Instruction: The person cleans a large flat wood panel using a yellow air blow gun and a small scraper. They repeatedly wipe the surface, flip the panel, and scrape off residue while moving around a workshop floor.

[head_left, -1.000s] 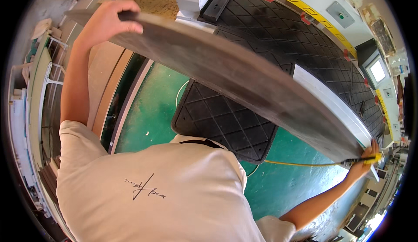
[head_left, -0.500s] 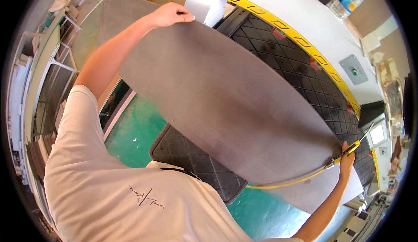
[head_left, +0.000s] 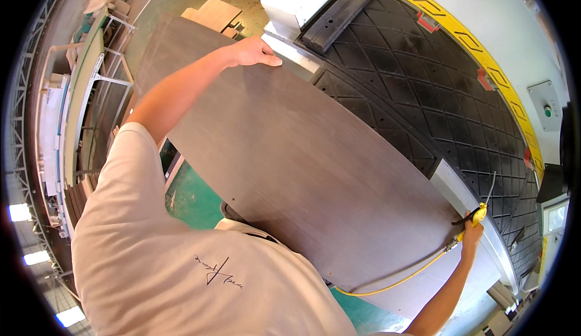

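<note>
Beneath the left hand [head_left: 251, 52], curled firmly over its edge, the panel [head_left: 302, 166] is being gripped; in the closed right hand [head_left: 472, 234], an air gun [head_left: 480, 214] is being clasped, the panel apparently being balanced by this wide spacing.

From here I see the machine bed [head_left: 393, 64] behind the far edge of the panel [head_left: 290, 148], the air gun [head_left: 479, 215] near that edge's right end, the rack [head_left: 85, 112] at left.
</note>
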The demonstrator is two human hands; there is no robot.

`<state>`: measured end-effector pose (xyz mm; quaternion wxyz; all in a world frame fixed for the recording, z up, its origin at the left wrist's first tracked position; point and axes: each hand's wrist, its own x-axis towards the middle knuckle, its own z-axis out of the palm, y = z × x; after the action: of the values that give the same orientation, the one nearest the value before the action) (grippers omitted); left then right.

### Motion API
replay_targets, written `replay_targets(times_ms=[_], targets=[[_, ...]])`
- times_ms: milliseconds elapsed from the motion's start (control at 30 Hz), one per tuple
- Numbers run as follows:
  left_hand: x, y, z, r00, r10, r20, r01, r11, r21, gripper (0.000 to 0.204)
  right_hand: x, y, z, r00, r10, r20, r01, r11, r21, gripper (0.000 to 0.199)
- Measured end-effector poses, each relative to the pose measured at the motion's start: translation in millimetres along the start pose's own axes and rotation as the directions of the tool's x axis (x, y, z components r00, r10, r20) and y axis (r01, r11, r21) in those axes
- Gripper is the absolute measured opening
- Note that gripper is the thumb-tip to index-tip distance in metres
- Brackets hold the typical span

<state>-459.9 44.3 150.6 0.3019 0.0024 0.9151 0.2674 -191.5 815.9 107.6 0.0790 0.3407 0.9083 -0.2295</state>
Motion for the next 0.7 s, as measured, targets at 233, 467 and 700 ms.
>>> replay_targets(times_ms=[233, 467, 700], targets=[[-113.1, 54.1, -68.0, 0.946, 0.163, -0.280, -0.198, 0.975, -0.101, 0.050, -48.0, 47.5, -120.2, 0.897, -0.220, -0.383, 0.280, 0.954, 0.110, 0.035], [-311.2, 21.2, -70.3, 0.605, 0.441, -0.663, -0.466, 0.871, 0.155, 0.024, -185.2, 29.5, -120.8, 0.725, -0.068, -0.685, 0.249, 0.954, 0.169, 0.044], [-412.1, -14.1, 42.2, 0.052, -0.204, -0.978, -0.478, 0.854, -0.204, 0.034, -331.0, -14.6, 79.4, 0.953, -0.144, -0.267, 0.264, 0.826, 0.497, 0.043]])
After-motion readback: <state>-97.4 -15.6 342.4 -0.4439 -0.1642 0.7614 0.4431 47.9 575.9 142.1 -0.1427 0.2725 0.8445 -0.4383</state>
